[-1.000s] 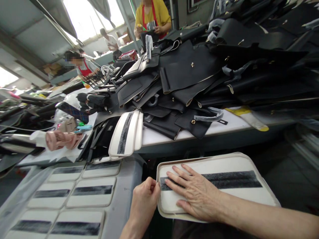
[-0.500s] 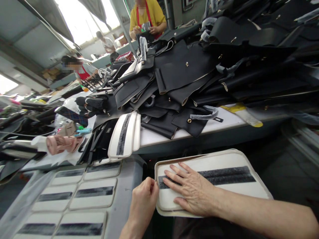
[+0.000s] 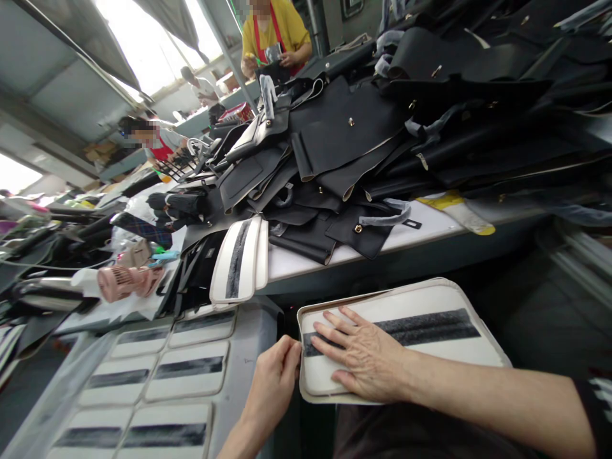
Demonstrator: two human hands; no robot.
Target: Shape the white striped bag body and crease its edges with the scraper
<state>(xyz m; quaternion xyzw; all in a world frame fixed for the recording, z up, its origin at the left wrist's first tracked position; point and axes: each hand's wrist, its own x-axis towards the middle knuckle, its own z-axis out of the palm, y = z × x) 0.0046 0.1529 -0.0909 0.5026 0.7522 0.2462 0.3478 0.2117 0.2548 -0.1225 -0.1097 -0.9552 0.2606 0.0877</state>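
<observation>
A white padded panel (image 3: 430, 306) with a dark fuzzy stripe along its middle lies in front of me. My right hand (image 3: 361, 357) rests flat on its left end, fingers spread over the stripe. My left hand (image 3: 275, 379) is closed, pinching the panel's left edge between thumb and fingers.
Several matching striped panels (image 3: 186, 368) lie in rows on the grey table at the lower left, and more lean in a stack (image 3: 239, 258). A big heap of black leather pieces (image 3: 363, 134) covers the bench behind. A pink fan (image 3: 122, 282) lies left. Other people work at the far benches.
The view has shifted a little; the panel and both hands sit slightly higher and further left in the picture. The hands keep the same hold.
</observation>
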